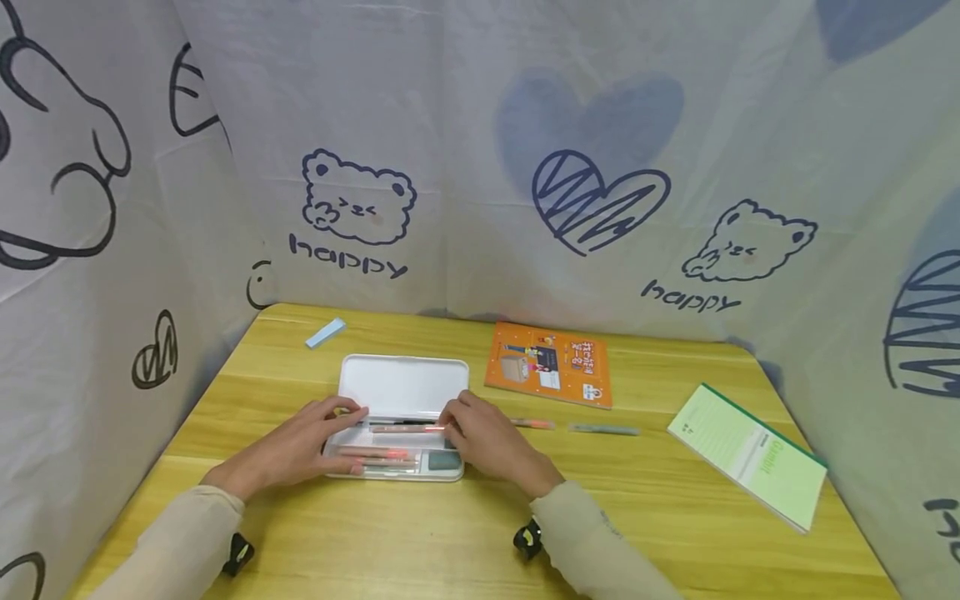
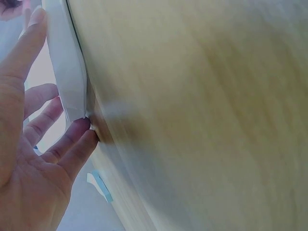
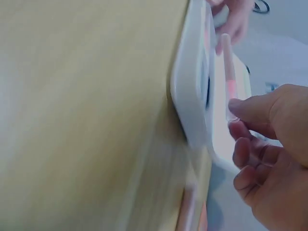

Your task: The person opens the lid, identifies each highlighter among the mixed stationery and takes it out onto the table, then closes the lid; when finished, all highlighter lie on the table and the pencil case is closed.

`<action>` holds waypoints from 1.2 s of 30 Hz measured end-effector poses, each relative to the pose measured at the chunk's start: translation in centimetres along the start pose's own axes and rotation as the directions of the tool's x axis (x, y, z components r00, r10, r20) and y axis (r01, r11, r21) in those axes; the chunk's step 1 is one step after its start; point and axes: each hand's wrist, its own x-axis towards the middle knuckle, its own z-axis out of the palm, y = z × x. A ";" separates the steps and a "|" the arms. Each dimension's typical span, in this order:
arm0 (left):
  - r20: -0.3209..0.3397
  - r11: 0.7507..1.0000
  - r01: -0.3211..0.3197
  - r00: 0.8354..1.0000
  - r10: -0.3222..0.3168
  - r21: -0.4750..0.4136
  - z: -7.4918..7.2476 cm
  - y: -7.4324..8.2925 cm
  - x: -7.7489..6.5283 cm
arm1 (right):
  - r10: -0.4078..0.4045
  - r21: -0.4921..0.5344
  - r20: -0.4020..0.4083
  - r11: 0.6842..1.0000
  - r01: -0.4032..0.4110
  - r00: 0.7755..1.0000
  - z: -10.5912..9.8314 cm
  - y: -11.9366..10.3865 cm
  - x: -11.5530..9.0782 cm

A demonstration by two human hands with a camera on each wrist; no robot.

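Note:
A white pencil case point(image 1: 403, 387) lies with its lid raised at the back. My left hand point(image 1: 296, 442) holds its left end, thumb at the near edge and fingers round the side. Between thumb and fingertips my right hand point(image 1: 491, 442) pinches a pale pen point(image 3: 229, 72) with a pink section, lengthwise over the case's back part. In the near part lie pink pens point(image 1: 375, 452) and a grey-green block point(image 1: 444, 461). A dark slim item point(image 1: 405, 422) shows along the hinge, partly hidden behind the held pen.
To the right of the case lie another pink pen point(image 1: 532, 423) and a grey pen point(image 1: 603, 429). An orange booklet point(image 1: 551, 367) is behind them, a green notepad point(image 1: 750, 458) farther right. A light-blue strip point(image 1: 326, 333) lies at the back left. Printed cloth point(image 1: 465, 167) surrounds the table.

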 end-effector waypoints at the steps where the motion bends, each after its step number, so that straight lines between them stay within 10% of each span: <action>1: 0.000 1.000 0.000 1.000 0.000 0.002 0.0 0.0 0.0 | 0.000 0.002 -0.021 1.000 0.000 1.000 -0.4 0.5 -0.3; 11: -0.002 1.000 -0.004 1.000 0.004 0.004 -0.1 0.0 -0.1 | 0.040 -0.034 -0.228 0.998 -0.050 0.973 -2.9 6.6 -4.2; 36: 0.011 1.000 0.000 1.000 0.000 0.005 -0.1 0.0 0.1 | 0.121 -0.070 -0.170 0.988 -0.135 0.978 -2.4 11.4 -9.1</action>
